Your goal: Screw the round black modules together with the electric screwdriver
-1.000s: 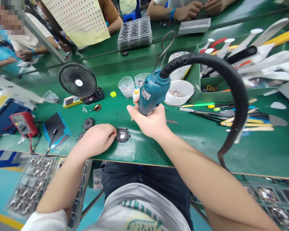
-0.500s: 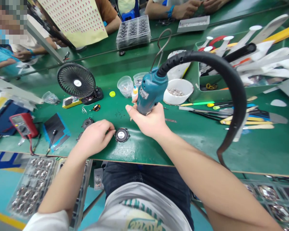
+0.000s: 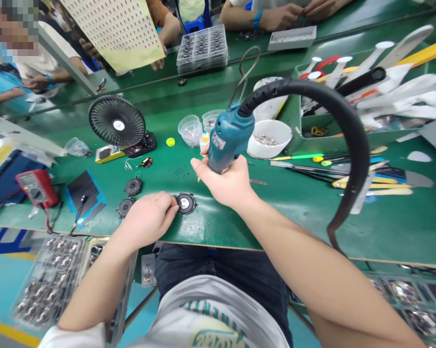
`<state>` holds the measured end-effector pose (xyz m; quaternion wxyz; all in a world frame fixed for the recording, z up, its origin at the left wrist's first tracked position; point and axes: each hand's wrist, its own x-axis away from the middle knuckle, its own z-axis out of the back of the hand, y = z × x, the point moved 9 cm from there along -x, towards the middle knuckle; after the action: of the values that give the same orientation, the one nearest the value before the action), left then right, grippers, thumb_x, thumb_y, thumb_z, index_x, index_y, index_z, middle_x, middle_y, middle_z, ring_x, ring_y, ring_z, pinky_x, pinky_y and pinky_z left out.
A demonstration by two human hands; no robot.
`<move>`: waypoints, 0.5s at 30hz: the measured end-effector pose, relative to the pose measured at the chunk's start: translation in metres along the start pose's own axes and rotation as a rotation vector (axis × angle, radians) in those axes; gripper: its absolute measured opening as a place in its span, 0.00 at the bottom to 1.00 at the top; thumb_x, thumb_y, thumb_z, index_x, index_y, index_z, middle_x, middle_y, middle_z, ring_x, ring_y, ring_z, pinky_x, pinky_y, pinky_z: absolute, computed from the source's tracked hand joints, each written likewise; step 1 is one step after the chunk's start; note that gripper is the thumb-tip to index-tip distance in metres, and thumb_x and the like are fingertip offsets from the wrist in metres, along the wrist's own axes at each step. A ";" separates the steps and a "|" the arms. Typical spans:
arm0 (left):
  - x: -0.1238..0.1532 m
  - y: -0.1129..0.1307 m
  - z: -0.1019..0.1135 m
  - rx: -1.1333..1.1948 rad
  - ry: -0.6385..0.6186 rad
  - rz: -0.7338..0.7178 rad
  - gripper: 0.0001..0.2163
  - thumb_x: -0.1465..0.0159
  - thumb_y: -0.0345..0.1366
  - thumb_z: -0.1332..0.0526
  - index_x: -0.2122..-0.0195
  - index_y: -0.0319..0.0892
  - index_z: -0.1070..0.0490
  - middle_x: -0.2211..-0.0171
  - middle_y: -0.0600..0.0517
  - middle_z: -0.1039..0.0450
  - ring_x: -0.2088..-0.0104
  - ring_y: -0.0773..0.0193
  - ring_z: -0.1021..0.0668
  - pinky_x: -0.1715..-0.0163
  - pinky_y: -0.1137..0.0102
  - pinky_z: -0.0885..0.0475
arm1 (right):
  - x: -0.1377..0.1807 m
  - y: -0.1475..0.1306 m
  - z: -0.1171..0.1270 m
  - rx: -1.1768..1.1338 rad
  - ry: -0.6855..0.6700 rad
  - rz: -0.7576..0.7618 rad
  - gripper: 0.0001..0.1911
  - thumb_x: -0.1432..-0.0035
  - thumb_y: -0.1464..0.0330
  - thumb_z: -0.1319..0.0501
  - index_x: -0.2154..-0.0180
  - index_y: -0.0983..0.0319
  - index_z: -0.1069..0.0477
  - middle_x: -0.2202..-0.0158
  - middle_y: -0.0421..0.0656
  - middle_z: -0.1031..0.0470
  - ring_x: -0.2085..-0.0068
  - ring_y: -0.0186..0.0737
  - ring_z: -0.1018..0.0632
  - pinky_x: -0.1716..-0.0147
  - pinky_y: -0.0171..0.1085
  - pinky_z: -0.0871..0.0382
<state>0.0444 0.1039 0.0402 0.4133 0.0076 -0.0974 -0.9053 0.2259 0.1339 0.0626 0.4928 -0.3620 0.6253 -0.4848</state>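
Observation:
My right hand is wrapped round a teal electric screwdriver with a thick black cable and a wire hook on top. The driver's tip is hidden behind the hand. Low over the bench, my left hand has its fingers pinched at the left edge of a round black watch-like case with a pale disc in its middle. Two similar round black parts, one farther back and one nearer, lie left of that hand. Tiny dark screws are scattered on the green bench beyond the case.
A black fan stands at the back left, near a red multimeter. Plastic cups and a white bowl of small parts sit behind the driver. Tweezers and spatulas lie right, below a green tool bin. Co-workers' hands show across the bench.
My left hand has shifted slightly right and nearer, uncovering more of the two round parts beside it. It stays at the case's edge. My right hand still holds the driver in nearly the same place.

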 end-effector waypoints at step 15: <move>0.008 0.001 -0.022 0.275 0.255 0.068 0.26 0.33 0.49 0.33 0.38 0.43 0.33 0.43 0.38 0.22 0.42 0.44 0.22 0.41 0.47 0.28 | -0.003 0.006 0.005 0.059 0.027 -0.058 0.18 0.49 0.52 0.28 0.65 0.57 0.27 0.72 0.41 0.23 0.71 0.46 0.22 0.63 0.53 0.24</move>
<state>0.0417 0.0938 0.0195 0.4477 0.1754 -0.1675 -0.8607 0.2317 0.1371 0.0578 0.4806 -0.3589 0.6065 -0.5220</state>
